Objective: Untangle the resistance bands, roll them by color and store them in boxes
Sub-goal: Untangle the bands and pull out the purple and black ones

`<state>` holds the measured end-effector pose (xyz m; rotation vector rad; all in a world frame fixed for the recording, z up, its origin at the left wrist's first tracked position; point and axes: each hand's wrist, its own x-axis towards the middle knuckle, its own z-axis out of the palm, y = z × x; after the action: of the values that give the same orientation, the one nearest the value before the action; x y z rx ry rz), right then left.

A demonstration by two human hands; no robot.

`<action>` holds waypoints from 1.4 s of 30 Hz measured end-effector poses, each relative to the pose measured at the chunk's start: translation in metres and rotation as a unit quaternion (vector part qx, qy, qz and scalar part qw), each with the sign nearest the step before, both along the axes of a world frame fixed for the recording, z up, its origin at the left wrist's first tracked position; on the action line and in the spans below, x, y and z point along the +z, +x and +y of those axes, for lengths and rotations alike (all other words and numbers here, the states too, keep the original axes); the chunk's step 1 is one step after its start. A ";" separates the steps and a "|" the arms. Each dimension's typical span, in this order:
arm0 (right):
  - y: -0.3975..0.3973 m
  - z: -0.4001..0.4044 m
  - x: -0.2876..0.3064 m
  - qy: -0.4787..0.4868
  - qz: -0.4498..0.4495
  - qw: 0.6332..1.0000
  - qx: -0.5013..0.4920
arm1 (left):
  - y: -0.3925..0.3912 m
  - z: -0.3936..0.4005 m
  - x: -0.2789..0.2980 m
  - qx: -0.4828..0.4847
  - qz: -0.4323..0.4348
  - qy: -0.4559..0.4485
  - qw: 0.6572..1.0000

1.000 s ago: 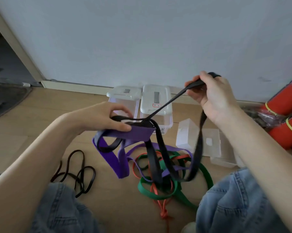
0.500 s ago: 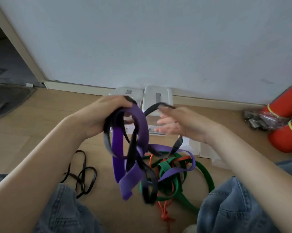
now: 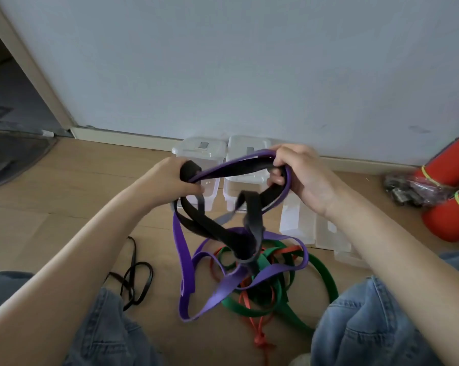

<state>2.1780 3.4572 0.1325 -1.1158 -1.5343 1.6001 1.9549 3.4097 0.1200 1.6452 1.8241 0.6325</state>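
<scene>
The heap of tangled bands on the wooden floor serves as landmark. Far left of it, a dark doorway opens beside a pale door frame, and the floor there lies bare up to the skirting board. Just left of the heap, beside the person's left knee, a thin black band lies loose on the floor, apart from the tangle.

Above the heap's left side, the left hand has its fingers curled round a wide black band together with one end of a purple band. Both bands hang from the hands down into the heap, where they cross a green band and an orange band; the orange one trails toward the person and ends in a knot.

Behind the heap, against the white wall, stand two clear lidded boxes, side by side and partly hidden by the hands. Above the heap's right side, the right hand pinches the purple and black bands between curled fingers and thumb.

Right of the heap, more clear boxes and lids lie on the floor. Far right sit a crumpled plastic bag and red rolls with yellow-green ties, closing that side. The right knee borders the heap's near right edge.
</scene>
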 end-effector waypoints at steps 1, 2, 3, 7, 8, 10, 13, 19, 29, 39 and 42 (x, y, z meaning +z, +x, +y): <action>0.000 0.000 0.002 -0.022 0.039 0.999 0.004 | 0.001 0.002 -0.003 0.011 0.021 0.020 1.000; 0.000 -0.001 0.003 -0.046 0.072 0.996 0.009 | 0.002 0.004 -0.006 0.022 0.042 0.040 0.998; 0.000 -0.002 0.003 -0.069 0.101 0.992 0.015 | 0.002 0.006 -0.008 0.032 0.063 0.057 0.996; -0.002 -0.003 0.004 -0.124 0.198 0.972 0.029 | 0.007 0.002 -0.018 0.098 -0.008 -0.038 0.994; -0.004 -0.003 0.005 -0.128 0.212 0.968 0.030 | 0.013 -0.003 -0.018 0.076 -0.139 -0.118 0.980; -0.009 -0.004 0.006 -0.133 0.233 0.963 0.029 | 0.030 -0.015 -0.019 -0.013 -0.333 -0.246 0.910; -0.012 -0.006 0.002 -0.139 0.249 0.958 0.021 | 0.054 -0.026 -0.023 -0.102 -0.353 -0.230 0.901; -0.001 -0.001 0.001 -0.135 0.250 0.958 -0.032 | 0.047 -0.020 -0.016 -0.094 -0.170 -0.140 0.971; 0.016 0.012 -0.024 -0.091 -0.268 0.959 -0.030 | 0.007 -0.016 0.030 0.037 0.088 0.091 0.991; -0.006 -0.007 -0.017 0.042 -0.080 0.967 0.239 | 0.022 -0.018 0.045 -0.058 -0.191 0.071 0.977; -0.008 -0.014 -0.021 0.012 -0.114 0.955 0.275 | 0.018 -0.016 0.042 -0.026 -0.253 0.082 0.964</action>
<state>2.1702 3.4434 0.1117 -0.9318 -2.1519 1.8422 1.9730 3.3934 0.1621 1.4524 1.3817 1.0908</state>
